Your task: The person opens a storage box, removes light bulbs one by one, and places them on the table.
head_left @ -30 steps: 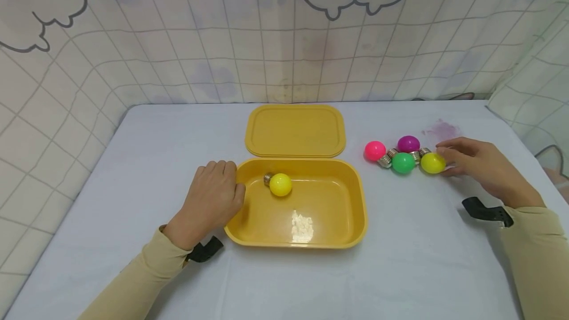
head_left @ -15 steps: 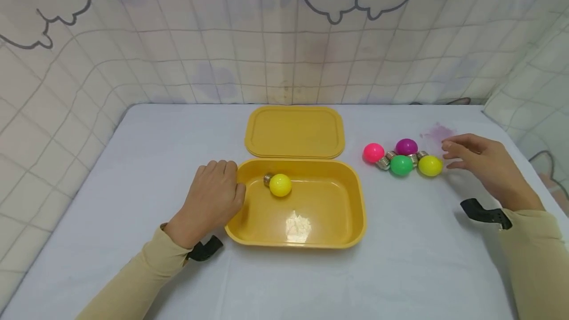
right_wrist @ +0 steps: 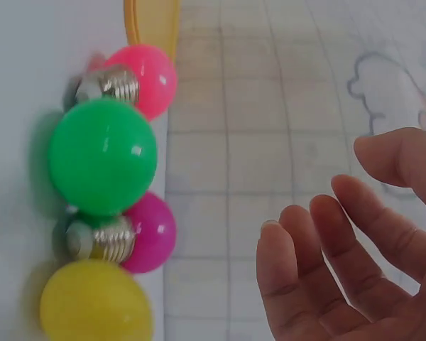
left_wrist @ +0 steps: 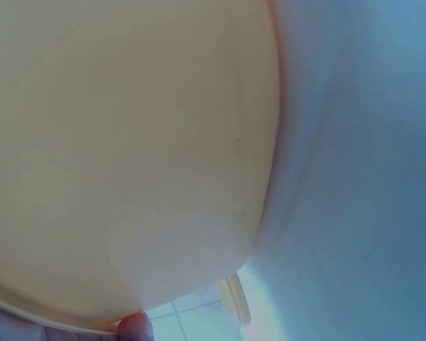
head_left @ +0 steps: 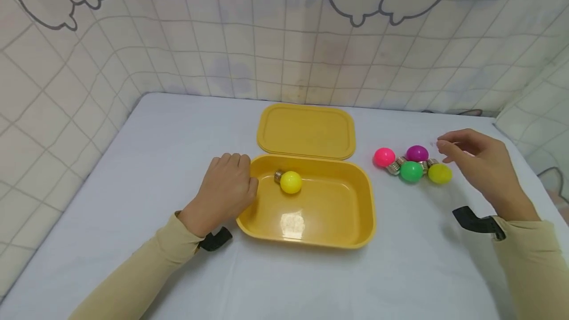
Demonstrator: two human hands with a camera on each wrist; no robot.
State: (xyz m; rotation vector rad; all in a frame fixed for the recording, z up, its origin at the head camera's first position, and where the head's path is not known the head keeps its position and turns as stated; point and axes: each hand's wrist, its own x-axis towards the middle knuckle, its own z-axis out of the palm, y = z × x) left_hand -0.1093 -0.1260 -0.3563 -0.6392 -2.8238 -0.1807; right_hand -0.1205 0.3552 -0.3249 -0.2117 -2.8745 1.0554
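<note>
My left hand [head_left: 222, 191] grips the left rim of a yellow plastic box [head_left: 338, 214], its fingers curled over the edge. In the left wrist view, fingertips [left_wrist: 136, 327] show at the rim beside the box's outer wall. A yellow light bulb [head_left: 291, 182] with a metal screw base lies inside, near the back left. My right hand [head_left: 484, 169] hovers empty beside a row of bulbs, thumb and fingers apart and slightly bent. The row has a pink bulb [head_left: 384, 157], a purple bulb [head_left: 417, 153], a green bulb [right_wrist: 104, 156] and a yellow bulb [head_left: 440, 174], bases interlocked.
A flat yellow lid [head_left: 306, 131] lies directly behind the box. White cloth [head_left: 302, 285] covers the table. A grid-patterned curtain [head_left: 284, 38] hangs along the back and sides, and a dark cable [head_left: 551, 172] shows at the far right.
My right hand has left the yellow bulb and lifted above the row, holding nothing. My left hand keeps its grip on the box. The head view has tilted and shifted slightly.
</note>
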